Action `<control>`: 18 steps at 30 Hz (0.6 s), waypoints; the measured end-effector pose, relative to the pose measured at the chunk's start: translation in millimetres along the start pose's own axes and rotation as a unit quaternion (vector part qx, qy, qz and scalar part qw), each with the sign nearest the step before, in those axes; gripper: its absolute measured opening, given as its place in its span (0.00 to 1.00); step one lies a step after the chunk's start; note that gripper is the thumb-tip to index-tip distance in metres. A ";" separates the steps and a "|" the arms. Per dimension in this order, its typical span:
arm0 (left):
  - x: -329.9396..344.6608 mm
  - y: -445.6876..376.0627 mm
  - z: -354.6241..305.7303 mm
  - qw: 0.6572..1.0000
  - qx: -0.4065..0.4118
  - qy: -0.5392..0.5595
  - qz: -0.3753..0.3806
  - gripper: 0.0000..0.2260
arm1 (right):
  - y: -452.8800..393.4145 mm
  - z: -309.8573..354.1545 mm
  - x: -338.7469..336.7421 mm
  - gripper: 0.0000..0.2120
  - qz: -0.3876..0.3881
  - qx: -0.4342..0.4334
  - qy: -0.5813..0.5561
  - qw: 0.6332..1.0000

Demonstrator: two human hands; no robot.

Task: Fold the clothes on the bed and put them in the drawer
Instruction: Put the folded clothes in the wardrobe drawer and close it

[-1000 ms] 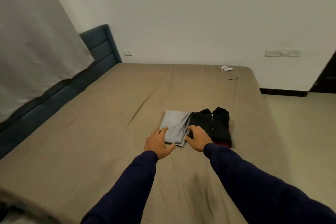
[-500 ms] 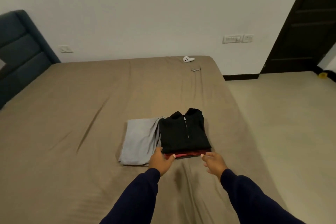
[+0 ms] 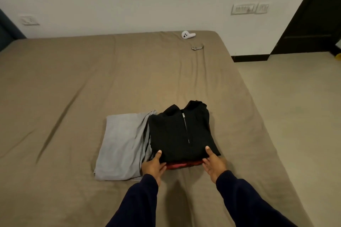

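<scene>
Since 0.5 s ago: left hand [image 3: 152,165] and right hand [image 3: 214,165] closed in, thumbs now atop black jacket [image 3: 181,134], fingers under red garment [image 3: 181,165], gripping stack. Grey garment [image 3: 122,146] unmoved on bed [image 3: 73,83].

Count: 3 folded garments on 1 bed [image 3: 73,83], namely 1 grey [image 3: 121,145], 1 black zip-neck [image 3: 180,134], 1 red [image 3: 181,165] underneath it. 1 white controller [image 3: 187,34]. 2 hands: left [image 3: 153,167], right [image 3: 214,165].

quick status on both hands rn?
Left hand: thumb on top of the black jacket, fingers under the stack's near edge, gripping it.
Right hand: same grip on the stack's right near corner.
</scene>
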State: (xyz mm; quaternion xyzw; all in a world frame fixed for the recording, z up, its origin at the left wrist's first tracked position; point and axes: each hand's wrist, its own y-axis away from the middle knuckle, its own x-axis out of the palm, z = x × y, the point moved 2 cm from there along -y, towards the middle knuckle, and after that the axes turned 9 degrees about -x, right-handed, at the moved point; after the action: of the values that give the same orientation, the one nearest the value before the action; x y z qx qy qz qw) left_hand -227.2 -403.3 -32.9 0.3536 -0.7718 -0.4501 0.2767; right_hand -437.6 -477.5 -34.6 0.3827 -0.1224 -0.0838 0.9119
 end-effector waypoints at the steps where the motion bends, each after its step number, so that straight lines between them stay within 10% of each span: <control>1: 0.3 -0.3 -2.3 1.000 -0.005 0.007 -0.003 0.18 | -2.5 -0.6 0.0 0.31 -0.013 -0.004 0.005 1.000; 10: 11.0 -3.5 -28.6 0.994 -0.087 0.030 0.063 0.17 | -7.0 17.8 23.1 0.20 0.064 -0.058 -0.146 0.985; 18: 23.3 -5.3 -59.1 0.974 -0.043 0.118 0.190 0.19 | -11.3 50.8 33.1 0.36 0.128 -0.023 -0.212 0.968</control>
State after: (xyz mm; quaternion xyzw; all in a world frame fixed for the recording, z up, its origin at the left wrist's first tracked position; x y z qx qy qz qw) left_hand -195.4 -453.1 -8.9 0.2392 -0.7669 -0.3774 0.4607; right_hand -421.2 -527.9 -3.0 0.3162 -0.3593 -0.0482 0.8767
